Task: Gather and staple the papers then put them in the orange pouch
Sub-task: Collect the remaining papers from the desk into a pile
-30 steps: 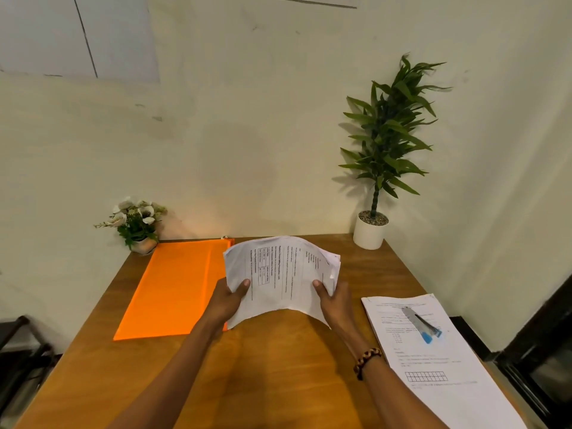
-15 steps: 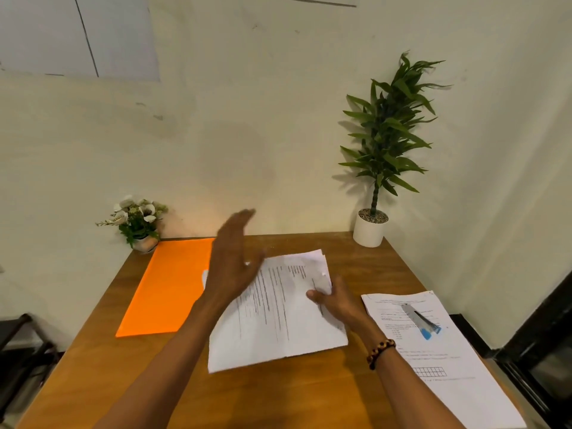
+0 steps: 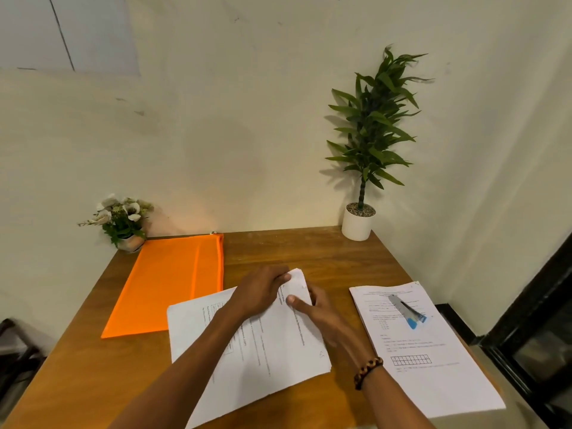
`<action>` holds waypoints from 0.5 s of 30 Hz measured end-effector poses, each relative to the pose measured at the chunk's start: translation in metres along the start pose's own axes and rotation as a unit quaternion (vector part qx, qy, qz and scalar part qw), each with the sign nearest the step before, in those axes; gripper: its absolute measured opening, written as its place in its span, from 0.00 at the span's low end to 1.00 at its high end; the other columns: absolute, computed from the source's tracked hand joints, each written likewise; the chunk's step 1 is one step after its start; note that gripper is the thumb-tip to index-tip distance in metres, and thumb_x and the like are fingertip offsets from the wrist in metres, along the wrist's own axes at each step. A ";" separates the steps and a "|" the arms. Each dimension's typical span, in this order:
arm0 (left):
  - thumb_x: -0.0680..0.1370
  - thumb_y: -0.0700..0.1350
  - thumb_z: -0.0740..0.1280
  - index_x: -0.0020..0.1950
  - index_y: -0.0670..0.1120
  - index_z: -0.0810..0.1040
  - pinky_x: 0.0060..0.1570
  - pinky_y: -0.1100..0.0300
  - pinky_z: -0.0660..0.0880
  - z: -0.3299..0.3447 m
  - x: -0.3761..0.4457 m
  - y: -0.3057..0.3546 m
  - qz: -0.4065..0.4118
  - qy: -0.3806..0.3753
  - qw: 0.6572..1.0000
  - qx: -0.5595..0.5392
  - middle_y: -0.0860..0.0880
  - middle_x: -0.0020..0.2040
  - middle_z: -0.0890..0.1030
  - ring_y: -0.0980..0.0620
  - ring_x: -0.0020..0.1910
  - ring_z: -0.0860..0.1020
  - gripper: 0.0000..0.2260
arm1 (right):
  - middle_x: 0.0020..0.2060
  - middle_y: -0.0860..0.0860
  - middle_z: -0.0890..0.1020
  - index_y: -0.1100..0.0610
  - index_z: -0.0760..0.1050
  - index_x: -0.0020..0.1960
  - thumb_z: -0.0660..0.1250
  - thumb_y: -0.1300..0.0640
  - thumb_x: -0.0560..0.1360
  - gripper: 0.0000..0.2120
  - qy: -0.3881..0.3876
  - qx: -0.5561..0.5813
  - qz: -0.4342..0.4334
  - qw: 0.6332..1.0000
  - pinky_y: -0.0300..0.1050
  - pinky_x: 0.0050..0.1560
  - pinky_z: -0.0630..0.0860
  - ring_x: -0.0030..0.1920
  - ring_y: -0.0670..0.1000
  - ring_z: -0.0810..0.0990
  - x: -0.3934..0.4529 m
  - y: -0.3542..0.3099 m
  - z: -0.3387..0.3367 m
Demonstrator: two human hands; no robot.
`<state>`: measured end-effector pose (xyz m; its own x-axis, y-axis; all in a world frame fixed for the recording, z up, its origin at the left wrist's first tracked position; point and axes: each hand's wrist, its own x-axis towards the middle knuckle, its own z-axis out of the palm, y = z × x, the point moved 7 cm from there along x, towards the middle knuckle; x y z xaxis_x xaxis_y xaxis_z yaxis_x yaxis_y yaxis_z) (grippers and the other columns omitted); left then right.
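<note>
Both hands have dropped onto the papers (image 3: 253, 345), now flat on the worktop (image 3: 309, 258). Left hand (image 3: 260, 292) and right hand (image 3: 312, 308) pinch its far corner, fingers curled, I think. Long axis runs diagonally, beside the orange pouch (image 3: 167, 283); stapler (image 3: 408, 311) sits right.

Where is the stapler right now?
In the head view, the stapler lies on the right side of the table, on top of a sheet of paper. It is just right of the right hand, with nobody touching it.
</note>
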<state>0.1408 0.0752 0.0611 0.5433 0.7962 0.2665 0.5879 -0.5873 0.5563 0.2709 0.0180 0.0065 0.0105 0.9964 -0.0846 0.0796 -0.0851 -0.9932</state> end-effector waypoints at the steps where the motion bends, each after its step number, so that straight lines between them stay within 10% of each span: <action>1: 0.85 0.52 0.59 0.37 0.58 0.69 0.33 0.61 0.64 0.002 0.001 -0.001 -0.006 -0.003 1.000 -0.003 0.57 0.35 0.75 0.56 0.35 0.73 0.15 | 0.55 0.46 0.84 0.45 0.74 0.64 0.71 0.51 0.78 0.16 0.028 -0.004 -0.022 0.999 0.43 0.49 0.83 0.54 0.49 0.85 -0.001 -0.004 -0.003; 15: 0.85 0.52 0.57 0.51 0.57 0.70 0.35 0.65 0.64 0.033 -0.001 -0.008 0.000 -0.064 0.997 0.043 0.50 0.49 0.82 0.53 0.42 0.77 0.06 | 0.59 0.46 0.78 0.49 0.65 0.69 0.52 0.47 0.86 0.14 0.064 -0.128 -0.096 0.985 0.39 0.52 0.81 0.56 0.40 0.80 -0.007 0.000 0.009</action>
<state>0.1555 0.0744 0.0310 0.6113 0.7749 0.1609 0.6349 -0.6016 0.4847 0.2616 0.0108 0.0059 0.0947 0.9869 0.1303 0.3403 0.0909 -0.9359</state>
